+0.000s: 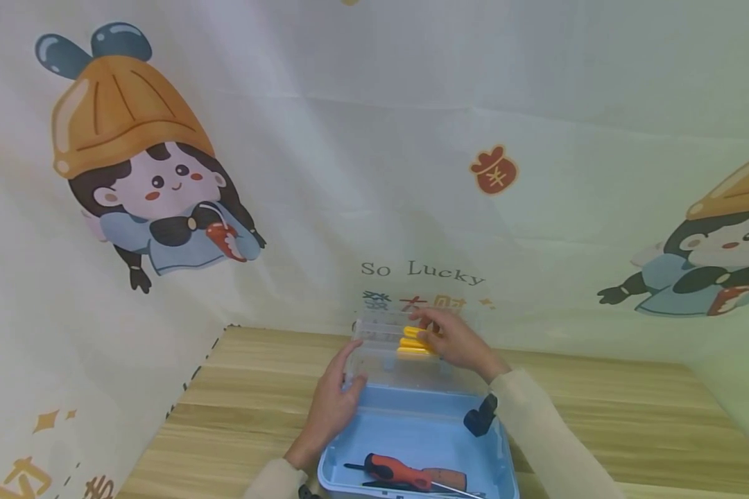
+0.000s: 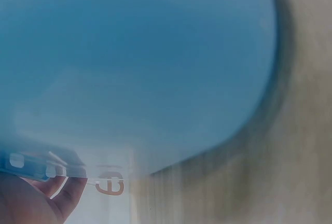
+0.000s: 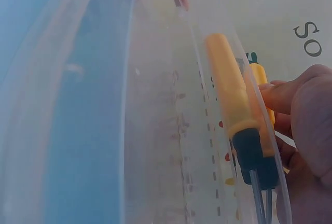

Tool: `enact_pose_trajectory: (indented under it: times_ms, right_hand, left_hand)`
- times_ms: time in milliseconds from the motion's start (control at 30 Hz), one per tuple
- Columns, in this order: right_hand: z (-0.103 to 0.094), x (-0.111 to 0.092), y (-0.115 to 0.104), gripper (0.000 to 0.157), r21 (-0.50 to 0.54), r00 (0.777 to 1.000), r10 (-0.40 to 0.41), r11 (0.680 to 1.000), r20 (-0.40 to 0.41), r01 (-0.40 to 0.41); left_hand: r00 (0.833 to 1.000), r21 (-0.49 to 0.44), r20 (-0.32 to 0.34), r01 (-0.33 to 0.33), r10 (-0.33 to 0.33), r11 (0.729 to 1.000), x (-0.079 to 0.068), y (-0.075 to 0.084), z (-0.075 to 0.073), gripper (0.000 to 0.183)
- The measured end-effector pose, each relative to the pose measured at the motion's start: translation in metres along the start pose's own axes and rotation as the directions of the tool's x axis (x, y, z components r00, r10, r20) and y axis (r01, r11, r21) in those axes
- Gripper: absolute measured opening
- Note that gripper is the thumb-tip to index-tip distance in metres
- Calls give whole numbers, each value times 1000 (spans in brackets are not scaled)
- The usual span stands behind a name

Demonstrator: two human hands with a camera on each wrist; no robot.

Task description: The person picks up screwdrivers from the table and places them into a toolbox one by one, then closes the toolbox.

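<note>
A light-blue toolbox (image 1: 412, 430) lies open on the table, its clear lid (image 1: 374, 367) raised at the back. My left hand (image 1: 333, 398) grips the lid's left edge between thumb and fingers; its fingertips (image 2: 72, 195) show low in the left wrist view. At the lid's upper right, my right hand (image 1: 458, 341) pinches a yellow-handled screwdriver (image 3: 257, 73). Another yellow-handled screwdriver (image 3: 225, 79) with a black collar and metal shaft is seen through the clear plastic. In the head view the hand partly hides the yellow handles.
Inside the box's near end lie a red-and-black screwdriver (image 1: 399, 473) and a brown-handled tool (image 1: 447, 478). The wood-grain table (image 1: 237, 402) extends to both sides. A printed curtain (image 1: 324, 173) hangs close behind the lid.
</note>
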State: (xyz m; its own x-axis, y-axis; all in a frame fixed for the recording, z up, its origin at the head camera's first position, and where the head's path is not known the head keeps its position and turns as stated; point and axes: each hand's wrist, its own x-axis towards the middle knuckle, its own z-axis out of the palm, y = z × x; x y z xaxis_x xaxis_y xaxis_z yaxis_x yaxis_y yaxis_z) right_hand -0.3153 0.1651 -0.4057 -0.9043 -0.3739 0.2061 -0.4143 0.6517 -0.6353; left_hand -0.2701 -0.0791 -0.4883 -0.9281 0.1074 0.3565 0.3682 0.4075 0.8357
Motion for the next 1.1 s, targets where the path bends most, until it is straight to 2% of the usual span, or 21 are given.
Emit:
enact_pose_trajectory:
  times_ms: [567,1100]
  right_hand:
    - [3,0,0,39,-29,1000,19,999,-21,-19]
    - [3,-2,-3,38,-14,999,24,1000,-39,-25]
  left_hand:
    - [1000,-4,8,1,-1,1000,-1,0,0,57]
    - [1000,2,11,6,-6,1000,0,0,1,57]
